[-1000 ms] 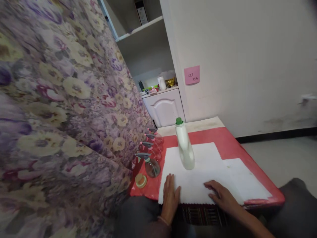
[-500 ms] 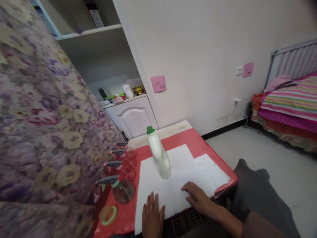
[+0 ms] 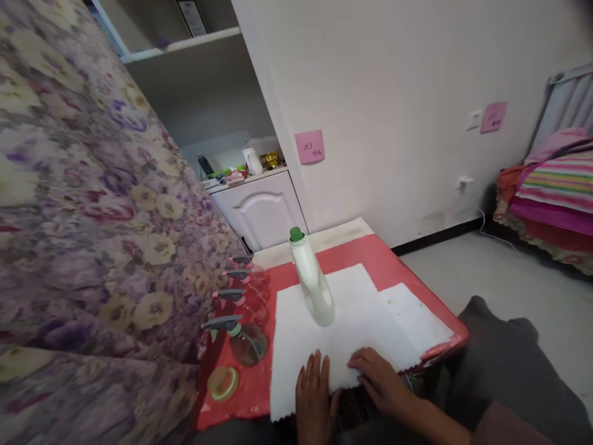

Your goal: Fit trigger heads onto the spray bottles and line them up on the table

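Observation:
Flat on the front edge of a white cloth (image 3: 343, 290) lies my left hand (image 3: 315, 392), its fingers stretched out and nothing held. My right hand (image 3: 377, 374) rests beside it on the same edge, fingers a little bent and apart, also holding nothing. Beyond both hands a pale green bottle (image 3: 315, 287) with a handle stands on the cloth, with a green spout showing at its open neck. Along the left side several clear spray bottles (image 3: 248, 343) with grey and pink or green triggers stand in a row. A round cap or ring (image 3: 225, 383) lies in front of them.
A red cover (image 3: 352, 253) lies over the table, with a second white cloth (image 3: 414, 315) at the right. A floral curtain (image 3: 92, 216) hangs close on the left. Behind are a shelf cabinet (image 3: 264, 210) and wall; a bed (image 3: 556, 191) is at the right.
The view has shifted, so everything sits further right in the picture. My right hand has come closer to my left. The bottles stay in place on the table.

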### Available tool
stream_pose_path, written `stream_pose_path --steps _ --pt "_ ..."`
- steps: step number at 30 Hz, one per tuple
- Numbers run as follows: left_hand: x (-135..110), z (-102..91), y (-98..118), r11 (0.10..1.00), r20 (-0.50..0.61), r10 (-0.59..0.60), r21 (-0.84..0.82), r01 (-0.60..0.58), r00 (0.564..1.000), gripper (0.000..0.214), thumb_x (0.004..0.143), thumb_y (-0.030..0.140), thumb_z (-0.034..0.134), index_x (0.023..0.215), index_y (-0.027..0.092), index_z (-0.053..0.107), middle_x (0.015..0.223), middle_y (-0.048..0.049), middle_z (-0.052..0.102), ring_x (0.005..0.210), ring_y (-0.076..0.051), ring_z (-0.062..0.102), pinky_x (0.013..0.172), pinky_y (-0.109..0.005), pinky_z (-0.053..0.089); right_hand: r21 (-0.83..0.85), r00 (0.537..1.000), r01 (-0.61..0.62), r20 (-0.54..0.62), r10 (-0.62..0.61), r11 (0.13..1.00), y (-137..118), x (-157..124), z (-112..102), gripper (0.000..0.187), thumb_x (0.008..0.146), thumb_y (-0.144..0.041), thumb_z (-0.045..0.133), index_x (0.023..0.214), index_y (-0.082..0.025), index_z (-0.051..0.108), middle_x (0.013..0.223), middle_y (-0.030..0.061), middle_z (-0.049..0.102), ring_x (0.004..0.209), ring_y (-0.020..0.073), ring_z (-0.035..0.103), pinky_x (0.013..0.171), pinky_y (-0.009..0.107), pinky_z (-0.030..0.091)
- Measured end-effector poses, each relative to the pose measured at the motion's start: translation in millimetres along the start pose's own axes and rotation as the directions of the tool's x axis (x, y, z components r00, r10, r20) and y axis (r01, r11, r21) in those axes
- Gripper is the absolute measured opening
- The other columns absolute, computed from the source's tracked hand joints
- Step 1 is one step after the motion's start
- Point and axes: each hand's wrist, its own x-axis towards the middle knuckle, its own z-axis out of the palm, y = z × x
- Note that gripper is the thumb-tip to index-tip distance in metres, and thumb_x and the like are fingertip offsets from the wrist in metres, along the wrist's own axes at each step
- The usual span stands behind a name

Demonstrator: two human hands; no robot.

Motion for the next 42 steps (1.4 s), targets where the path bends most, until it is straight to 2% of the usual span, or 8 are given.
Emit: stream_pose_path --steps 7,13,20,26,33,35,39,42 --pt "-3.5 0.2 2.7 0.999 -0.017 -0.018 -0.026 0.018 1.0 0.062 0.085 0.017 0.053 0.145 0.019 0.036 0.148 -0.009 0.046 0.137 -0.023 0.042 0.107 -0.042 0.038 -0.065 0.999 0.047 -0.019 -0.049 0.997 -0.8 -4.7 4.8 0.037 0.083 -0.002 0.043 0.11 -0.022 0.058 0.109 0.0097 0.061 0.1 0.0237 0.056 0.087 0.041 0.049" --pt "-4.6 0.2 5.8 0.993 -0.052 -0.065 -0.104 0.06 0.997 0.056 0.087 0.024 0.053 0.142 0.02 0.041 0.147 -0.0083 0.049 0.135 -0.024 0.044 0.106 -0.043 0.038 -0.069 1.0 0.025 0.002 -0.025 0.997 -1.2 -5.6 4.9 0.036 0.085 -0.005 0.044 0.112 -0.024 0.059 0.111 0.0099 0.062 0.103 0.0255 0.057 0.088 0.043 0.05" --pt "-5.5 0.5 3.3 0.999 0.0 -0.023 -0.036 0.023 1.0 0.059 0.087 0.02 0.053 0.144 0.018 0.038 0.148 -0.0094 0.046 0.137 -0.024 0.042 0.107 -0.043 0.037 -0.092 1.0 0.018 0.007 -0.018 0.996 -4.5 -3.9 3.2 0.037 0.083 -0.003 0.043 0.11 -0.023 0.059 0.11 0.0097 0.061 0.1 0.0255 0.056 0.085 0.044 0.049" --pt "-4.4 4.4 1.8 0.999 -0.032 -0.023 -0.046 0.021 0.999 0.059 0.087 0.02 0.052 0.144 0.019 0.037 0.147 -0.0097 0.048 0.135 -0.024 0.044 0.106 -0.043 0.038 -0.084 1.0 0.028 -0.002 -0.028 0.996 -5.4 -1.4 2.4 0.034 0.085 -0.004 0.042 0.11 -0.022 0.057 0.109 0.0098 0.06 0.1 0.0245 0.054 0.085 0.042 0.049" --pt "-3.4 5.3 -1.3 0.999 -0.057 -0.009 -0.042 0.007 0.998 0.069 0.083 0.011 0.048 0.148 0.02 0.028 0.146 -0.0093 0.049 0.135 -0.024 0.044 0.107 -0.042 0.037 -0.041 0.999 -0.001 -0.037 -0.001 0.999 -11.1 -0.5 2.4 0.04 0.08 -0.002 0.045 0.113 -0.023 0.056 0.112 0.0098 0.058 0.102 0.0248 0.054 0.088 0.045 0.049" --pt "-3.2 4.1 -0.8 0.999 -0.057 -0.01 -0.052 0.007 0.998 0.068 0.084 0.014 0.049 0.148 0.021 0.028 0.146 -0.0095 0.049 0.135 -0.024 0.044 0.108 -0.044 0.037 -0.011 0.997 0.019 -0.07 -0.02 1.0 -14.2 -1.1 6.0 0.044 0.082 -0.002 0.044 0.119 -0.024 0.053 0.117 0.0106 0.056 0.107 0.0251 0.052 0.093 0.046 0.048" --pt "5.4 -5.3 4.3 0.993 -0.055 0.045 -0.106 -0.05 0.997 0.062 0.089 0.031 0.052 0.146 0.019 0.032 0.146 -0.0108 0.049 0.135 -0.025 0.045 0.108 -0.047 0.037 0.062 0.994 0.057 -0.097 -0.05 0.996 -20.3 2.4 14.1 0.047 0.086 -0.004 0.042 0.126 -0.026 0.049 0.119 0.0105 0.055 0.11 0.0237 0.052 0.095 0.045 0.048" --pt "19.7 -13.6 8.4 0.984 -0.017 0.07 -0.164 -0.072 0.997 0.059 0.092 0.032 0.048 0.147 0.019 0.03 0.148 -0.0099 0.046 0.138 -0.024 0.04 0.11 -0.045 0.037 0.137 0.994 0.049 -0.102 -0.035 0.989 -23.0 11.7 16.7 0.042 0.09 -0.008 0.039 0.125 -0.027 0.052 0.116 0.0102 0.056 0.108 0.0229 0.054 0.094 0.043 0.049"
